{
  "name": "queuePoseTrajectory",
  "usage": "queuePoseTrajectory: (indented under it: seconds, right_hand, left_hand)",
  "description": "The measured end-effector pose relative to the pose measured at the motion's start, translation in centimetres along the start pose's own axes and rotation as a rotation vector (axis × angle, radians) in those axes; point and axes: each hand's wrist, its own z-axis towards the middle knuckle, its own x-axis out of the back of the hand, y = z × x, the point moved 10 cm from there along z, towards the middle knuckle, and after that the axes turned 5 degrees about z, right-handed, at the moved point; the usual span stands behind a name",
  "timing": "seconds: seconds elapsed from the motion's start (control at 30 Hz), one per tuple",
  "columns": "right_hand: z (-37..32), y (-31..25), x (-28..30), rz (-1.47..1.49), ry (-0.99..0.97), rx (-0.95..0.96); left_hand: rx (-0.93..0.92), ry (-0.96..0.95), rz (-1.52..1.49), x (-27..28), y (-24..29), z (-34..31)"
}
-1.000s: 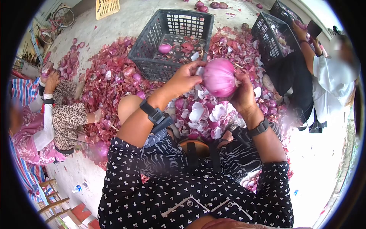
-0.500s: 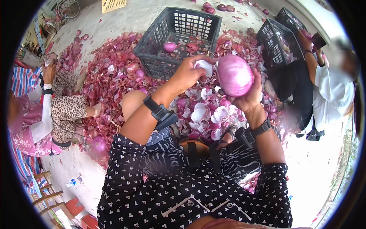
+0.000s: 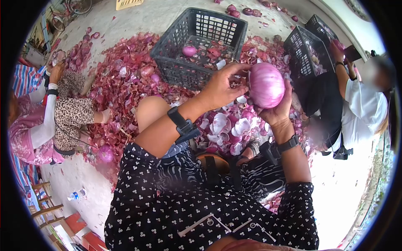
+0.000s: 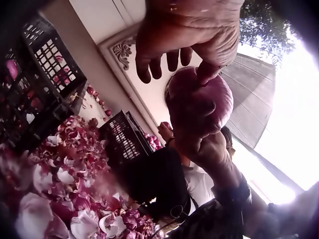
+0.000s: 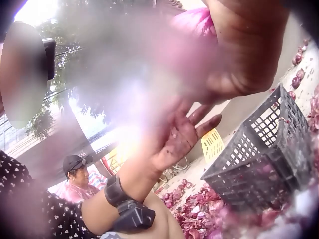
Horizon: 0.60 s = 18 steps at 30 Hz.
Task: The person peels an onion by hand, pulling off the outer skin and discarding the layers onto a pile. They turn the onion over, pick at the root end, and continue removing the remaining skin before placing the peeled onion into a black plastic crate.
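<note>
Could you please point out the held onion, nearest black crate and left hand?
Held onion (image 3: 267, 85): head view, striped side.
Nearest crate (image 3: 181, 72): head view, near wall.
Left hand (image 3: 220, 87): head view, its back.

Pink-purple onion (image 3: 266, 85) with paler vertical streaks; black crate (image 3: 199, 46); black shirt (image 3: 167, 213) with small white clustered motifs; leopard-spotted trousers (image 3: 72, 121); red-and-magenta skins (image 3: 121, 75).

The pale piece of skin that I pinched in my left hand (image 3: 224, 85) half a second ago has gone from my fingers, and that hand has come back in against the side of the onion (image 3: 266, 85), its thumb touching it. I've turned the onion since the first picture: its end no longer points sideways at my right hand (image 3: 277, 108), which now cups it from below and the right.
</note>
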Motion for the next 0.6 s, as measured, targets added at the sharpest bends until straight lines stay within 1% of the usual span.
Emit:
queuePoseTrajectory:
  seconds: [0.07, 0.1, 0.17, 0.2, 0.27, 0.3, 0.37, 0.4, 0.47, 0.5, 0.57, 0.6]
  right_hand:
    - [0.1, 0.4, -0.5, 0.044, -0.089, -0.040]
    - [0.1, 0.3, -0.3, 0.043, -0.089, -0.042]
    - [0.0, 0.5, -1.3, 0.064, -0.208, -0.081]
    - [0.0, 0.7, -1.5, 0.064, -0.206, -0.082]
    - [0.2, 0.8, -0.6, 0.037, -0.059, -0.050]
    - [0.3, 0.8, -0.4, 0.036, -0.059, -0.053]
    - [0.3, 1.2, -0.9, 0.050, -0.160, -0.095]
    - [0.3, 1.3, -1.1, 0.050, -0.160, -0.097]
    - [0.3, 1.2, -0.9, 0.035, -0.082, -0.074]
    - [0.2, 1.2, -1.1, 0.035, -0.082, -0.075]
    - [0.2, 1.3, -1.6, 0.056, -0.113, -0.098]
    - [0.3, 1.2, -1.4, 0.058, -0.111, -0.097]
  left_hand:
    - [-0.031, 0.000, 0.116, 0.3, 0.5, 0.2]
    - [-0.030, 0.002, 0.115, 0.3, 0.4, 0.2]
    - [-0.014, 0.024, 0.142, 0.5, 0.1, 0.3]
    - [-0.012, 0.025, 0.140, 0.6, 0.1, 0.4]
    - [-0.105, 0.090, 0.131, 1.3, 1.3, 0.3]
    - [-0.104, 0.093, 0.131, 1.4, 1.2, 0.3]
    - [-0.112, 0.059, 0.160, 1.3, 1.0, 0.4]
    - [-0.111, 0.060, 0.161, 1.4, 1.2, 0.3]
    - [-0.123, 0.063, 0.177, 1.5, 1.6, 0.3]
    - [-0.122, 0.064, 0.176, 1.6, 1.7, 0.3]
    - [-0.041, -0.015, 0.277, 0.9, 1.0, 0.3]
    - [-0.040, -0.017, 0.276, 0.7, 0.6, 0.3]
